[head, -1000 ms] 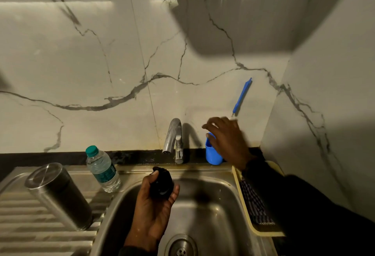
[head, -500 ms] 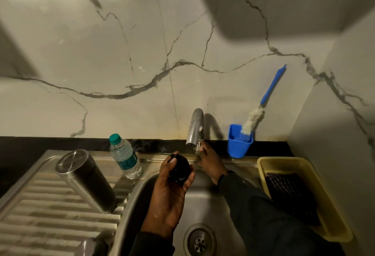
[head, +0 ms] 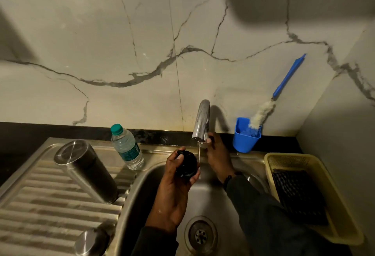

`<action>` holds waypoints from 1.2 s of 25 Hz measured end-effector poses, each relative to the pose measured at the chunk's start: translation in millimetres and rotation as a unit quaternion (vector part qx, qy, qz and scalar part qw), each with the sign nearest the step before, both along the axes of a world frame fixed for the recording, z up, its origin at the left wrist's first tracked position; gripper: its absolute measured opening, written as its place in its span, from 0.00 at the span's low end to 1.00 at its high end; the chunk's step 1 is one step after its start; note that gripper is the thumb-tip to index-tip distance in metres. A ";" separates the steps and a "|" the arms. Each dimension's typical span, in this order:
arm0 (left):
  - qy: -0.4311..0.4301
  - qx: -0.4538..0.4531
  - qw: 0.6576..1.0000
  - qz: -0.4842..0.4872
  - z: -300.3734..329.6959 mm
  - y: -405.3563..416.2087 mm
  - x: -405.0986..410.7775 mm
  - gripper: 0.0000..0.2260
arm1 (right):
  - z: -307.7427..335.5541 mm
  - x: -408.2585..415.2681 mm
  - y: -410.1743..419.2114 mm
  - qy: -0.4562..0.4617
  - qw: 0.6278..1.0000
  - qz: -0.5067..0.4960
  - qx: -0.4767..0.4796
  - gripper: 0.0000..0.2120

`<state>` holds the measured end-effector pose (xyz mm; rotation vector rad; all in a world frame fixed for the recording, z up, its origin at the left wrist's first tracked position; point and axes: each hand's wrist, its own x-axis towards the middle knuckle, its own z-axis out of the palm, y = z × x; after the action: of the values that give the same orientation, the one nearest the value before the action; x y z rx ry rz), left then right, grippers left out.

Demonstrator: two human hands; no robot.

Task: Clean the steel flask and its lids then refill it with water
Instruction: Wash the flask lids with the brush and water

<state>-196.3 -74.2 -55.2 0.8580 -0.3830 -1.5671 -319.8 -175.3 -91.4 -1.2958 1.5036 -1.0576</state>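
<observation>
My left hand grips a black inner lid over the sink basin, just left of a thin stream of water running from the steel tap. My right hand holds the tap's lever beside the spout. The dark steel flask stands upside down on the ribbed drainboard at the left. A steel outer lid sits at the drainboard's near edge.
A plastic water bottle with a green cap stands behind the flask. A blue cup holds a blue-handled bottle brush against the marble wall. A yellow basket with a dark cloth sits right of the sink. The drain lies below.
My right hand left the blue cup and moved down to the tap lever. Water now runs from the spout. My left hand keeps holding the black lid near the stream.
</observation>
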 end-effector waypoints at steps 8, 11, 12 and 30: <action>-0.164 -0.078 0.983 -0.030 9.7 1.0 -23.0 0.15 | 37.8 -3.7 79.2 -0.344 0.933 0.020 0.102 0.19; -0.209 -0.107 0.972 -0.027 12.4 0.7 -30.6 0.14 | 43.2 -1.6 82.4 -0.393 0.914 0.019 0.096 0.18; -0.231 -0.111 0.967 -0.015 12.2 -0.2 -32.9 0.13 | 44.8 -0.2 82.8 -0.411 0.907 0.017 0.094 0.16; -0.610 -0.290 0.737 0.031 11.7 -32.3 -3.6 0.12 | 70.4 4.1 74.6 -0.171 0.972 0.009 0.161 0.23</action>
<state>-199.8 -106.5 -43.5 1.2602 -1.6611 -0.5031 -315.7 -100.7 -21.1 -0.8512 1.3290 -0.9242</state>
